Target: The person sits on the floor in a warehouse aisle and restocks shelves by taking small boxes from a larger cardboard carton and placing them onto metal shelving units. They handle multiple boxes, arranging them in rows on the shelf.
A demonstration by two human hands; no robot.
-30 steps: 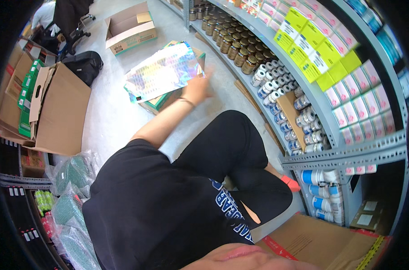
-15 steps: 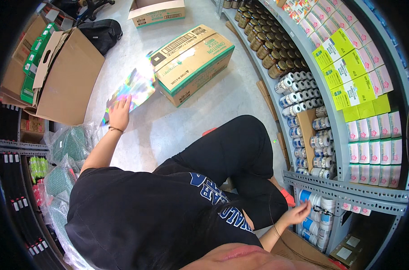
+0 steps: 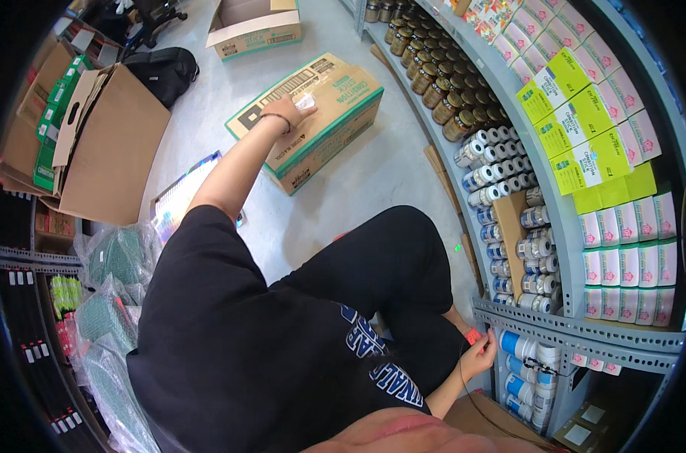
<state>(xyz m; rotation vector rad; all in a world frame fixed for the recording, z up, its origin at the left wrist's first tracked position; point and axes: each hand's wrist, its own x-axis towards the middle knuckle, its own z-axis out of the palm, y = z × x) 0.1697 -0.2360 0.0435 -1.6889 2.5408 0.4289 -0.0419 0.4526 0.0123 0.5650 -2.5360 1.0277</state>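
At the lower right of the frame, the right hand (image 3: 479, 357) was held up beside the shelving, fingers curled; whether anything was pinched could not be told. Left of centre, a shiny sheet (image 3: 183, 198) was partly hidden by the left arm on the floor. Beyond it, at upper centre, the closed carton (image 3: 324, 147) was touched on its top by the left hand (image 3: 284, 115). The step was judged to be the handling of a pale patch (image 3: 306, 102) there; a careful fingertip hold seemed called for next. The left fingers were partly extended at the patch, but whether it was gripped could not be told. Farther up, an open carton (image 3: 258, 38) was seen.
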